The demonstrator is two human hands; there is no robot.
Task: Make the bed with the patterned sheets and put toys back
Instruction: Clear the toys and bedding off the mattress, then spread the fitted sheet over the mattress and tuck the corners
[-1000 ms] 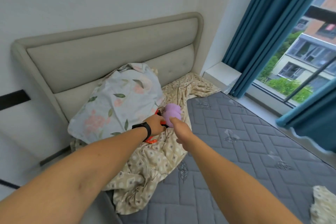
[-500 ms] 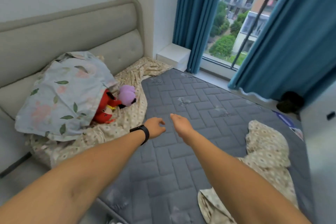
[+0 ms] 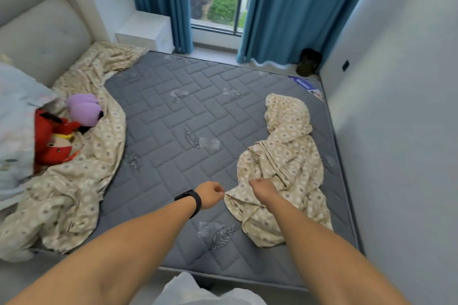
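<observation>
hands over the sheet (image 3: 280, 163) bunched on the mattress (image 3: 173, 119): left hand (image 3: 210, 194) curled at its corner, right hand (image 3: 262, 189) on fabric, grips unclear. i'd pinch corners firmly, then spread.

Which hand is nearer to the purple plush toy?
The left hand is nearer, though well apart from the purple plush toy at the headboard. The right hand is farther, over the crumpled patterned sheet.

Quilted matt mattress (image 3: 188, 116), crumpled cotton sheet (image 3: 285, 156)
</observation>
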